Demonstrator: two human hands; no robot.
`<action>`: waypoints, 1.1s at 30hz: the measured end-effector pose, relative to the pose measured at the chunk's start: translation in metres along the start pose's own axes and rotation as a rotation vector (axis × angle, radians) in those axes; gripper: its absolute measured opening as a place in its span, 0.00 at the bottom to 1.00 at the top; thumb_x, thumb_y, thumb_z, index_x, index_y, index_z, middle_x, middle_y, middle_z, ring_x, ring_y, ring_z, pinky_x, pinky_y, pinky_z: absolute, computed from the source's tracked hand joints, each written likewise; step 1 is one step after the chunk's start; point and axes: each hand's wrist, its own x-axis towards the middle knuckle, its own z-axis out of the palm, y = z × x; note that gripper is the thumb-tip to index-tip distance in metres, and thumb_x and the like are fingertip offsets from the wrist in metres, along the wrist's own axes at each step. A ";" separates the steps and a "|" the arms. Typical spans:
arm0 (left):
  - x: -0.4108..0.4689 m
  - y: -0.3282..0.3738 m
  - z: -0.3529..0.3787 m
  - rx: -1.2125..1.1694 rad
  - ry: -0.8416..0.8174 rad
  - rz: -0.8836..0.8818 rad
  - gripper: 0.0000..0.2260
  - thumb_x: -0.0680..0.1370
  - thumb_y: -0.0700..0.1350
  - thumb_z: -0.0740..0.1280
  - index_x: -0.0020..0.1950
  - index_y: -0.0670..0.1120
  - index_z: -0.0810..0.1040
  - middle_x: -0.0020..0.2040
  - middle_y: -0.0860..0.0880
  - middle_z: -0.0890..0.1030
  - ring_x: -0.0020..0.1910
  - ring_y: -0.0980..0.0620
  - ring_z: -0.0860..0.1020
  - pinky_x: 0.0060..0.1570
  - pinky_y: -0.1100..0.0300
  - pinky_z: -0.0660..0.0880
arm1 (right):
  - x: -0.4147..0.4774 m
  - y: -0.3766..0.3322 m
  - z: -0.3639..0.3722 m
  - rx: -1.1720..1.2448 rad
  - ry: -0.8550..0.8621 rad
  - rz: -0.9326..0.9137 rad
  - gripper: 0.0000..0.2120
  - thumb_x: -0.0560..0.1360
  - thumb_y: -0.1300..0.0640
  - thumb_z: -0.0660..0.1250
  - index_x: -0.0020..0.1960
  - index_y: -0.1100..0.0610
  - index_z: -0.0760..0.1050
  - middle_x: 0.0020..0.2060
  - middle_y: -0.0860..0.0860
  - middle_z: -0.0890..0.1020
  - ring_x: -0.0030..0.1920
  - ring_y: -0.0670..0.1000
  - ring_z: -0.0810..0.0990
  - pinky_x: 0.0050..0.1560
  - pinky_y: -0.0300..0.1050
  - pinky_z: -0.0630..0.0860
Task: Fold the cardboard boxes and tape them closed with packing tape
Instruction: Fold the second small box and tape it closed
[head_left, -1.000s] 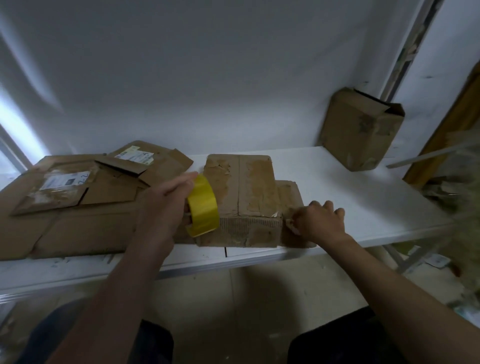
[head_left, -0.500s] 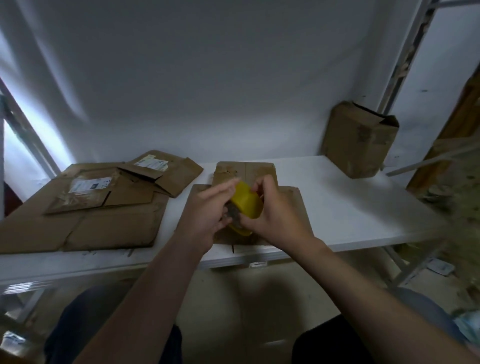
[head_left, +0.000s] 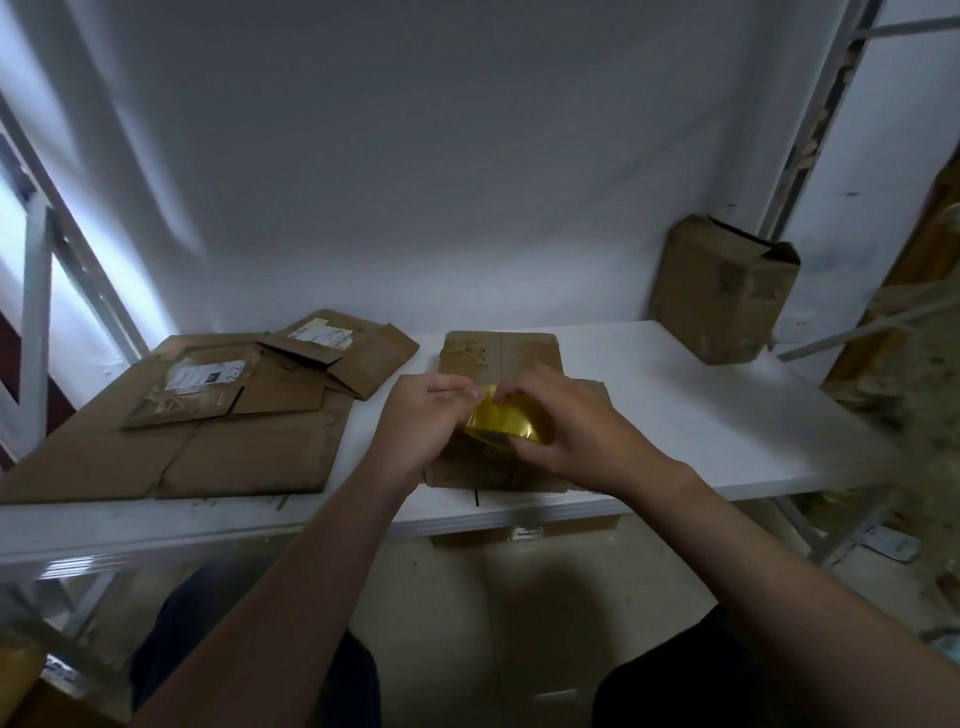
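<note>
Hands both on a yellow tape roll (head_left: 511, 423), held just above the near end of a cardboard box (head_left: 501, 353). Right hand (head_left: 571, 431) grips the roll from the right, fingers curled over its top, thumb beneath. Left hand (head_left: 421, 415) pinches at the roll's upper left edge; whether it holds a loose tape end cannot be told. Box lies on the white worktop (head_left: 701, 415), near the front edge. Flat cardboard sheets (head_left: 249, 452), some labelled, lie to the left. Second box (head_left: 724, 291) stands at the right rear by the wall, top flaps open.
</note>
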 end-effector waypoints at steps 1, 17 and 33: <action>0.001 -0.001 -0.003 -0.003 0.001 0.012 0.08 0.78 0.47 0.73 0.56 0.47 0.86 0.51 0.53 0.85 0.51 0.57 0.81 0.43 0.63 0.74 | -0.001 0.002 -0.001 0.001 -0.012 -0.022 0.21 0.75 0.53 0.74 0.66 0.48 0.73 0.59 0.46 0.75 0.54 0.43 0.71 0.49 0.33 0.70; 0.030 -0.066 -0.051 -0.100 0.138 -0.151 0.03 0.76 0.47 0.76 0.48 0.51 0.87 0.49 0.47 0.86 0.45 0.52 0.79 0.49 0.55 0.79 | -0.045 0.097 -0.038 -0.103 -0.210 0.095 0.18 0.72 0.47 0.78 0.61 0.40 0.82 0.51 0.45 0.77 0.48 0.48 0.76 0.46 0.37 0.75; 0.066 -0.111 -0.034 -0.112 0.135 -0.145 0.03 0.78 0.45 0.74 0.51 0.50 0.85 0.45 0.51 0.84 0.41 0.55 0.78 0.38 0.63 0.72 | -0.028 0.126 -0.022 -0.255 -0.322 0.133 0.17 0.73 0.45 0.75 0.61 0.37 0.81 0.45 0.44 0.78 0.43 0.48 0.75 0.42 0.43 0.74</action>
